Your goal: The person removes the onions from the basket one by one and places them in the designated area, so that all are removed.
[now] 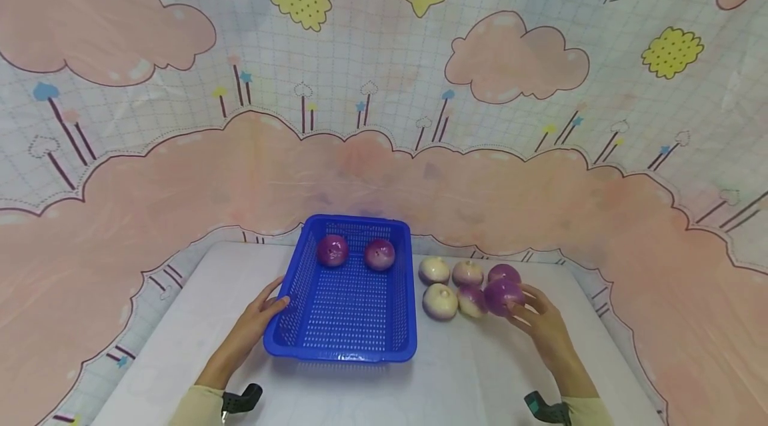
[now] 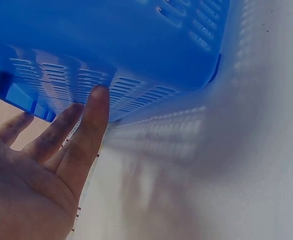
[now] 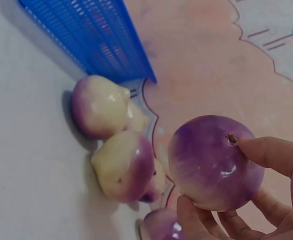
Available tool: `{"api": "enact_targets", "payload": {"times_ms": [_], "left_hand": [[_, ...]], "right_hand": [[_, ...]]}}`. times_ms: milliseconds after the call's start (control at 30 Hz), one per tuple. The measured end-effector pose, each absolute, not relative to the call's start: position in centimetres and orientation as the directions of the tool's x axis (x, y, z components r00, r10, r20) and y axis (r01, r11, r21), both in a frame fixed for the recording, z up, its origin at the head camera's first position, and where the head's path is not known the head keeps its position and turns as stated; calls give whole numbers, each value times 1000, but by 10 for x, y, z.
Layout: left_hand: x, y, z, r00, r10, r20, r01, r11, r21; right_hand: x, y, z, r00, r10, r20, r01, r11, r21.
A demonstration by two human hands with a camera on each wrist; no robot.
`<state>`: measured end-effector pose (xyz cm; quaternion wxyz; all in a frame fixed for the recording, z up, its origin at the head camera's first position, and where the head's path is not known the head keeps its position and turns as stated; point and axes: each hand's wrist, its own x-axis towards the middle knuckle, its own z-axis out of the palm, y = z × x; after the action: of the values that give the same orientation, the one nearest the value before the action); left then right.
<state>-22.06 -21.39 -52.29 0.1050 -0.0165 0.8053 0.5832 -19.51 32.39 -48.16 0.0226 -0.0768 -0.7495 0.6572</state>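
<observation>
A blue plastic basket (image 1: 342, 354) with slotted walls stands in front of me, two purple onions (image 1: 333, 251) at its far end. At the basket's left side my left hand (image 1: 259, 313) holds the rim, thumb over it; in the left wrist view its fingers (image 2: 94, 125) reach along the outer wall. My right hand (image 1: 543, 326) grips a glossy purple onion (image 3: 214, 165) between thumb and fingers, raised over the group on the right. Beside the basket sit several more onions, among them a cream one (image 1: 440, 301) and a purple-and-cream one (image 3: 124, 165).
A white cloth-covered table (image 1: 468, 379) lies under everything. Behind it hangs a patterned cloth (image 1: 360, 173) with clouds and stars. Another purple onion (image 1: 504, 273) sits just behind the held one. Dark wrist mounts (image 1: 243, 399) show at both sleeves.
</observation>
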Motion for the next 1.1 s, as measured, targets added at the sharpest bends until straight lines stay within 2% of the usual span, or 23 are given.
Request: {"api": "enact_targets", "payload": {"times_ms": [533, 767, 1100], "left_hand": [[-220, -214, -524, -977, 94, -189, -150, 319, 936], [-221, -214, -525, -977, 97, -188, -149, 312, 938], [-221, -215, -524, -978, 98, -184, -145, 313, 939]], "right_hand": [[-199, 347, -500, -965, 204, -166, 196, 135, -971], [-204, 354, -509, -963, 220, -155, 185, 122, -975], [-215, 355, -522, -949, 226, -219, 263, 188, -946]]}}
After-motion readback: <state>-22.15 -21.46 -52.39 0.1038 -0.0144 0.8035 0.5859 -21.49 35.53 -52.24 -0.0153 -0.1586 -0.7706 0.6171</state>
